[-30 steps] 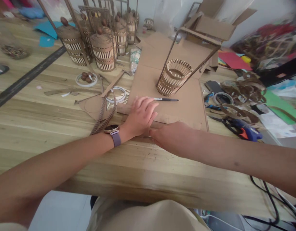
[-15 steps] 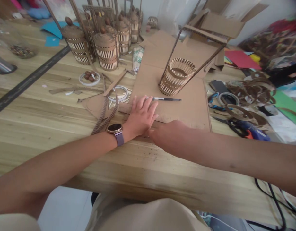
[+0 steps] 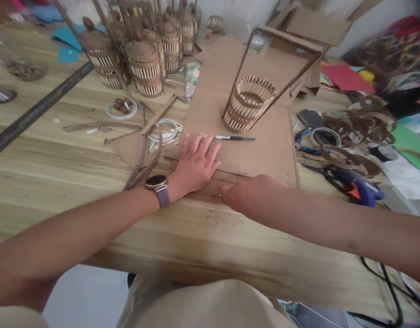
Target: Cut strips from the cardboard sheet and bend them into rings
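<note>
My left hand [image 3: 197,165] lies flat, fingers spread, on brown cardboard [image 3: 276,148] near the table's front edge. To its right, my right hand [image 3: 249,191] is closed low over a narrow cardboard strip [image 3: 215,184] along the near edge. What the right fingers grip is hidden under the hand. Just beyond my left fingertips lies a dark pen [image 3: 235,138]. Farther back on the cardboard stands a small round basket [image 3: 246,109] of light sticks and brown bands, with a tall cardboard handle. Dark crumbs dot the table in front of the strip.
Several lidded stick baskets [image 3: 144,68] stand at the back left. Rolls of white tape [image 3: 163,131] and corrugated strips [image 3: 141,159] lie left of the cardboard. To the right are scissors [image 3: 328,175], a blue glue gun [image 3: 365,184], a phone [image 3: 311,119] and curled cardboard strips [image 3: 356,125].
My right hand has slid slightly right, away from my left hand, showing more of the strip between them. My left hand stays pressed on the cardboard. The view has shifted a little.
</note>
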`<state>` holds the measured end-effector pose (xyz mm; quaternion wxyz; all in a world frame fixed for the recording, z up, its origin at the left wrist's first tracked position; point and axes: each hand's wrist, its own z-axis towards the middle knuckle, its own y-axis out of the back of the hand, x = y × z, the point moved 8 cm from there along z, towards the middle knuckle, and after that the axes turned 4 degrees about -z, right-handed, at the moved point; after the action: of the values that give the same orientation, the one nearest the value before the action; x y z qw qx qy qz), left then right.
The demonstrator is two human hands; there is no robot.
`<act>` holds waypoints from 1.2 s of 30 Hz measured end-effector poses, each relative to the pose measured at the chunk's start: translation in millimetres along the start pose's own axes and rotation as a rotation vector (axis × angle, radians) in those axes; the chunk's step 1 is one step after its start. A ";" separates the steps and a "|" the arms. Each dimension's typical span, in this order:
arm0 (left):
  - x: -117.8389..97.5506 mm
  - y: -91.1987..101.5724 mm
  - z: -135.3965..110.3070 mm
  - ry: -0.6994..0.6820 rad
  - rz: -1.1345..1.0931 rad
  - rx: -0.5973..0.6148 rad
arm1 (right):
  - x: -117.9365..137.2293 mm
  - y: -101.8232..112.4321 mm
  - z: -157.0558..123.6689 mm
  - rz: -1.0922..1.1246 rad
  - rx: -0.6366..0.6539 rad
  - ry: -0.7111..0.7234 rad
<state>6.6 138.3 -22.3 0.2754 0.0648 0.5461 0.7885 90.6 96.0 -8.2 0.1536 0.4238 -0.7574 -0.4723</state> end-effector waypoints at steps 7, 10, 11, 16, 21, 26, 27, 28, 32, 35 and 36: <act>-1.3 0.2 -0.1 -0.006 0.003 0.013 | -22.4 -20.7 -28.9 -0.044 0.166 -0.073; -1.1 0.2 0.3 -0.003 -0.001 0.017 | -33.8 -31.2 -47.7 -0.031 0.161 -0.093; -1.1 0.2 0.4 -0.002 -0.004 0.019 | -38.9 -35.7 -54.9 -0.034 0.160 -0.105; -1.0 -0.5 1.1 0.009 -0.019 0.026 | -75.6 -61.1 -94.6 -0.055 0.200 -0.182; -3.2 -0.3 1.3 -0.008 -0.015 -0.001 | -97.9 -55.9 -112.7 -0.052 0.223 -0.241; -3.9 0.8 0.4 -0.023 -0.018 -0.031 | -58.2 -17.7 -75.4 0.038 0.127 -0.173; -3.7 1.1 0.3 -0.021 -0.017 -0.036 | -47.1 -10.6 -64.4 0.048 0.105 -0.153; -3.5 1.3 0.3 -0.019 -0.019 -0.038 | -35.7 -4.3 -53.4 0.058 0.080 -0.123; -2.0 1.8 1.0 0.001 -0.031 -0.043 | -8.2 6.5 -20.4 0.059 0.069 -0.087; -1.7 1.1 1.5 0.003 -0.030 -0.037 | 1.4 8.3 -8.9 0.033 0.075 -0.058; -1.9 0.7 1.6 0.000 -0.028 -0.033 | 2.9 8.7 -7.0 0.025 0.073 -0.054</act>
<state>8.6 138.5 -20.7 0.2873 0.0526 0.5339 0.7935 88.9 91.3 2.2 0.1233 0.4068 -0.7832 -0.4537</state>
